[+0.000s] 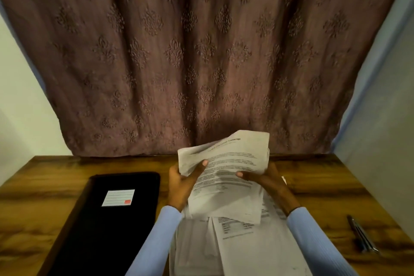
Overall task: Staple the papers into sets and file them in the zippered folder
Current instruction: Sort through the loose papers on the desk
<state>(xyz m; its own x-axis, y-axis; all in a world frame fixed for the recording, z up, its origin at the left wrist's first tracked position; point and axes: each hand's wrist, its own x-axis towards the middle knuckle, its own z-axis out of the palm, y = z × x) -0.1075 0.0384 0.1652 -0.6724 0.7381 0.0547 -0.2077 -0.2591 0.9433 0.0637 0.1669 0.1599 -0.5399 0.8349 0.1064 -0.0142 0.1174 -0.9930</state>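
Paper is filling both hands: the left hand (180, 182) is gripping the left edge of a lifted sheaf (226, 172), thumb curled over the printed face, while the right hand (265, 180) is pinching the right edge, thumb lying on the text and fingers hidden behind. The sheaf is tilting up off the table, its far corners fanning apart and its near edge hanging over a loose pile (237, 246) that is lying flat between the two pale blue sleeves (156, 237). Some sheets in the pile are showing printed lines; others are blank or blurred.

Left of the left hand, well clear of the papers, a black folder (105, 226) is lying closed on the wooden table (324, 184), a white label with a red mark on its cover. Right of the right sleeve, near the table's edge, a slim metal stapler (361, 234) is lying untouched. Brown patterned curtain (201, 56) is hanging behind the table.
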